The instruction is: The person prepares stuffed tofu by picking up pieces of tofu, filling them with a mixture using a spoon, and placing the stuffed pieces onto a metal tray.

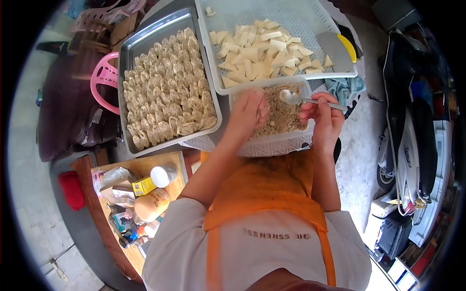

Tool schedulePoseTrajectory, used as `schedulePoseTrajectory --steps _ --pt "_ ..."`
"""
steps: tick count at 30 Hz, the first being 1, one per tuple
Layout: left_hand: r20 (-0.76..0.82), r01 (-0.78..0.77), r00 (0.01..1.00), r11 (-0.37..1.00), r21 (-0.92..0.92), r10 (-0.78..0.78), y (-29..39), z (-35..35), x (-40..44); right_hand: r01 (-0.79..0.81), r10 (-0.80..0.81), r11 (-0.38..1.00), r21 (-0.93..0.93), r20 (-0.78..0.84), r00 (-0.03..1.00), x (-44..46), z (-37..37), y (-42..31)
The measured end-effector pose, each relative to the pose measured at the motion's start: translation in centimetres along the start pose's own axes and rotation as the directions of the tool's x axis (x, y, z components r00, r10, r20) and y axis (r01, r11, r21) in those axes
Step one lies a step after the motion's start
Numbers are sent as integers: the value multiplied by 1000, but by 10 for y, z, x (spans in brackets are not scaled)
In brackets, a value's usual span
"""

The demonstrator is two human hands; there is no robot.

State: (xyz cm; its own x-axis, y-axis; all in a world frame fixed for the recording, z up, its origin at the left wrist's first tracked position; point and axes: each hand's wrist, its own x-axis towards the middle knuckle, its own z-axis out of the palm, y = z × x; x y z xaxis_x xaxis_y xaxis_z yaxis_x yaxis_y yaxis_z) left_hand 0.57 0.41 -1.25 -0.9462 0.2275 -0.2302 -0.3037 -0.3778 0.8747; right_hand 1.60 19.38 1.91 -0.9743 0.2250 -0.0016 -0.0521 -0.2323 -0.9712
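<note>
In the head view, the spoon (290, 97) lies over the right half of a clear plastic container (277, 148) of crumbly brown filling (279, 118). Its bowl points left, towards the left grip (251, 112), and its long axis runs nearly side to side, the handle end slanting slightly nearer the wearer and passing beyond the container's right rim. The right grip (324, 115) is clenched on the handle (thumb and fingers pinch it partway along). Whether the bowl touches the filling cannot be told.

The left grip is curled over the container's left side; whether it holds anything cannot be told, since the fingers hide what is beneath.

Just beyond the container, a pale perforated tray (218, 63) bears a heap of cream-coloured wedges (264, 51), with a grey scraper (336, 51), yellow along one edge, at its right end. A teal cloth (345, 89) is bunched near the spoon's handle. To the left, a metal tray (219, 114) holds close rows of coated pieces (165, 87).
</note>
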Motion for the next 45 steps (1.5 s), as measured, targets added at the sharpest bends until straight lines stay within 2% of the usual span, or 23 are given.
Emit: schedulePoseTrajectory --steps 3,4,7,10,13,16,19,22,25,26,29,32,35,37,38,41,44,45 --pt "-51 47 998 997 69 -44 9 9 -8 50 -48 994 -97 14 999 3 1 8" --pt "-75 64 996 993 96 -57 14 14 -10 19 -17 998 -65 32 999 0 7 7" --pt "-56 86 995 991 99 -80 21 16 -9 60 -35 978 -198 129 991 -1 17 22" --pt "-59 54 997 997 63 -51 6 9 -5 7 25 973 -230 136 990 0 17 25" --pt "27 86 996 996 -5 -86 -1 1 -4 -24 54 973 -228 125 991 -2 14 25" --pt "-20 131 991 991 36 -131 8 7 -8 -14 44 972 -235 122 992 -2 12 26" --pt "-152 55 988 991 122 -37 23 28 -12 -18 49 971 -236 126 991 -1 12 27" --pt "-160 120 983 970 213 -86 15 18 -11 -37 65 975 -221 119 991 -1 13 25" --pt "-67 -29 997 994 109 36 8 8 -7 -36 57 981 -192 110 992 0 8 23" --pt "-113 10 993 1000 -20 -12 8 11 -7 -23 43 982 -186 103 994 1 6 21" --pt "-78 53 995 992 -118 -62 14 8 -8 -1 20 971 -240 80 997 2 3 14" --pt "-98 74 992 991 -115 -85 15 13 -10 -37 68 938 -345 79 995 1 1 4" --pt "113 8 993 962 -271 24 6 -11 -2 -98 191 887 -452 165 968 -2 -2 1" --pt "-41 -29 999 961 -276 19 14 12 -2 -129 304 846 -517 270 913 -4 0 2" --pt "-117 -47 993 961 -274 15 17 20 -2 -225 374 866 -447 277 885 -6 7 2" --pt "101 -242 968 962 123 231 -4 2 6 -319 351 934 -159 249 903 -8 20 9" --pt "109 -277 960 940 200 259 3 8 1 -280 282 959 -32 160 946 -1 12 4" --pt "123 -260 963 948 184 240 6 9 -1 -244 250 968 -56 127 960 1 9 1"
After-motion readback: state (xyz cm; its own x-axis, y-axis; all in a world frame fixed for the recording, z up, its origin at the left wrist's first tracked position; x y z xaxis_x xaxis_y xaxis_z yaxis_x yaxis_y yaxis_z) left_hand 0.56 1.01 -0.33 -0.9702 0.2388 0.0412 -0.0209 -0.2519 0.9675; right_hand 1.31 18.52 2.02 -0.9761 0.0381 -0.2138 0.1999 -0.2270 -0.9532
